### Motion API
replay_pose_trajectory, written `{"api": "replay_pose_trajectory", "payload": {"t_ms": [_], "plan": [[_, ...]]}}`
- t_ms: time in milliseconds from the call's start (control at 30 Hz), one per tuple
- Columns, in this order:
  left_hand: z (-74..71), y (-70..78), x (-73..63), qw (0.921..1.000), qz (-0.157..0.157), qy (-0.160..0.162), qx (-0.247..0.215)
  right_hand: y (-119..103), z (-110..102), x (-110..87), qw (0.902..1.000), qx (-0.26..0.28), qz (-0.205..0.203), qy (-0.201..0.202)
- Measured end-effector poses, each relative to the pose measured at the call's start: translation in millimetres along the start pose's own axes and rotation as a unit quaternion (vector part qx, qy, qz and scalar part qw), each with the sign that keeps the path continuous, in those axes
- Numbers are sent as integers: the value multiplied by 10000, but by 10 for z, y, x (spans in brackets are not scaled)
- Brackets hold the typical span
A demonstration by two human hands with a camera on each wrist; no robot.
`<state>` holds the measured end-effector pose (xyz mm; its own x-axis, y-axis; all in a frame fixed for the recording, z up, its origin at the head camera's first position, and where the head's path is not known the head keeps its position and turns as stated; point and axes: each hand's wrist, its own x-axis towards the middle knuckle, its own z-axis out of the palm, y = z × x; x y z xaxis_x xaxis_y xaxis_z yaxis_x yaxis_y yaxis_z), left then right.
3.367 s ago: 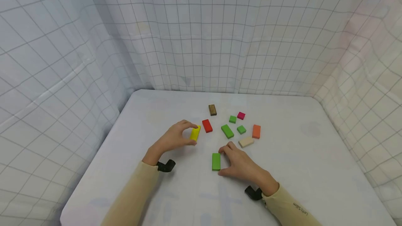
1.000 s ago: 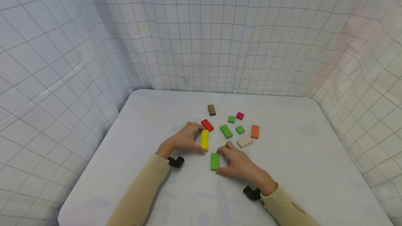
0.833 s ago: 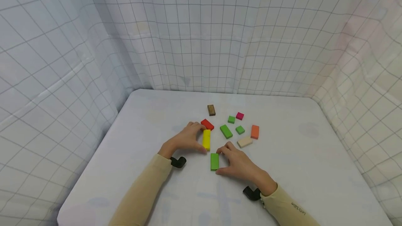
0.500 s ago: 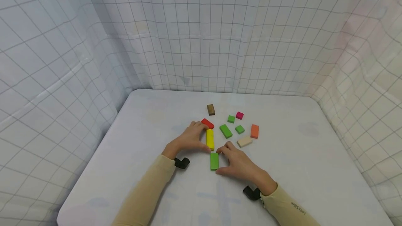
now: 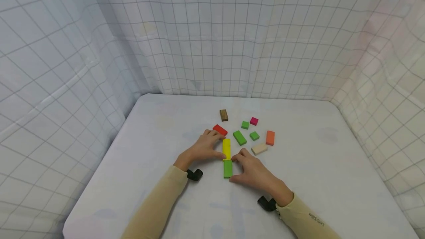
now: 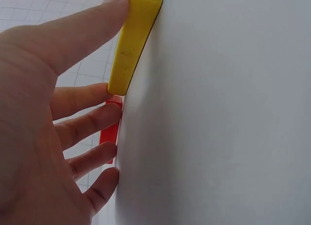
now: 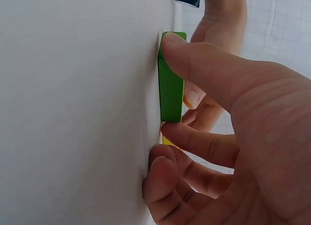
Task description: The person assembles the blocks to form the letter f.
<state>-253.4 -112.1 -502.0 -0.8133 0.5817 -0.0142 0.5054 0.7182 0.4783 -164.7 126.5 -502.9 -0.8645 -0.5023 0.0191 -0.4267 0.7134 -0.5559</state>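
Note:
My left hand (image 5: 205, 146) pinches a yellow rectangular block (image 5: 227, 148) lengthwise, thumb at its near end and index finger at its far end, as the left wrist view shows. Right below, in line with it, lies a green rectangular block (image 5: 228, 169); the two ends meet. The right hand (image 5: 255, 169) holds this green block (image 7: 171, 91) between thumb and index finger, its other fingers curled against the table. Just beyond the left fingertips lies a red block (image 5: 220, 130); in the left wrist view that red block (image 6: 110, 132) is partly hidden by fingers.
Farther back are a brown block (image 5: 224, 115), a green block (image 5: 239, 138), two small green pieces (image 5: 254, 136), a small pink piece (image 5: 254, 121), a cream block (image 5: 259, 148) and an orange block (image 5: 270, 138). Grid-patterned curtains (image 5: 212, 40) enclose the white table (image 5: 308, 172).
The left hand has carried the yellow block rightward and straightened it until it meets the green block's far end. The red block has turned slightly. My right hand stays at the green block.

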Motion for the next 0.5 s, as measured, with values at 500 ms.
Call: {"api": "replay_pose_trajectory", "payload": {"t_ms": [500], "plan": [[91,70,-102,9995,-97,303,-21,-18,1,-1,9998,-84,-39,195]]}}
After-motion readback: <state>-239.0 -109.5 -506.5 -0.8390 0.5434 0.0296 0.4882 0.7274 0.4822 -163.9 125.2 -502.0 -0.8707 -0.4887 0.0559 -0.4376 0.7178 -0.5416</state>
